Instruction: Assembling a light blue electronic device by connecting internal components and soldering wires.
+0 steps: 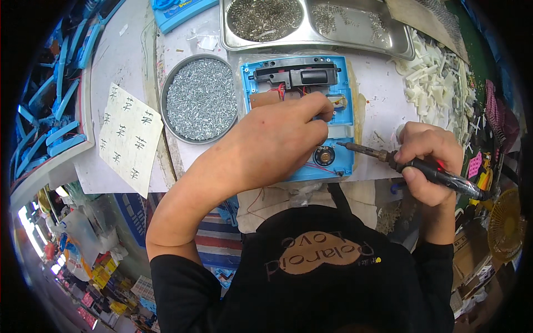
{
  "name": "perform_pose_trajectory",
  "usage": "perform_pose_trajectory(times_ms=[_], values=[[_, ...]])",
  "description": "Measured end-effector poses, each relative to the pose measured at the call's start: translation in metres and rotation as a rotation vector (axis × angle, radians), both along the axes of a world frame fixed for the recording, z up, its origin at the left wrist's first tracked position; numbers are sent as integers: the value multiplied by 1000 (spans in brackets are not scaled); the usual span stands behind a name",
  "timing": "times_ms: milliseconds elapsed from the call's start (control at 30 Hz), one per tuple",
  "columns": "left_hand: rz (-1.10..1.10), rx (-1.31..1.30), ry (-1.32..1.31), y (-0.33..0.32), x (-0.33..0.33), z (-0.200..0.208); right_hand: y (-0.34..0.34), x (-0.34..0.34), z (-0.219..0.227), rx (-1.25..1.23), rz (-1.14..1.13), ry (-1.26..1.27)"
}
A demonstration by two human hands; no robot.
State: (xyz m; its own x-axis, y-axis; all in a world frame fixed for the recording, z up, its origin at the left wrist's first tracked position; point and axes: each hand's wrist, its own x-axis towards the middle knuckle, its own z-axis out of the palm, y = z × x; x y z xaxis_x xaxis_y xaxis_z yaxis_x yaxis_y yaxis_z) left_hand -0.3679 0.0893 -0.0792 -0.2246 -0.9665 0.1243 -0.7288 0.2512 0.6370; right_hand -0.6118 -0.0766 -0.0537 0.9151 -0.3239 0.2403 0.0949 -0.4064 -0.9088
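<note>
One soldering iron is being gripped in the right hand, its long axis running leftward and slightly far, tip near the speaker. The blue casing is lying left of that grip, long axis near-to-far, and is being overlapped by the nearer left hand; whether anything is being pinched there cannot be told.

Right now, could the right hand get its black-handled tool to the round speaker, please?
Probably yes: the right hand holds the black-handled tool with its tip near the round speaker, and the left hand leaves that side free.
</note>
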Motion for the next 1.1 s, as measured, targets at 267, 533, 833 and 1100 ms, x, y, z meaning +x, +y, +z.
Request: perform_pose_trajectory(times_ms=[267, 533, 833, 1100], values=[[18, -2, 83, 0, 2, 0, 2, 3, -3, 2, 24, 19], [19, 43, 34, -4, -2, 7, 4, 5, -6, -6, 42, 54], [8, 56, -3, -5, -4, 8, 4, 8, -5, -31, 56, 114], [7, 68, -19, -6, -5, 8, 4, 10, -5, -49, 68, 134]])
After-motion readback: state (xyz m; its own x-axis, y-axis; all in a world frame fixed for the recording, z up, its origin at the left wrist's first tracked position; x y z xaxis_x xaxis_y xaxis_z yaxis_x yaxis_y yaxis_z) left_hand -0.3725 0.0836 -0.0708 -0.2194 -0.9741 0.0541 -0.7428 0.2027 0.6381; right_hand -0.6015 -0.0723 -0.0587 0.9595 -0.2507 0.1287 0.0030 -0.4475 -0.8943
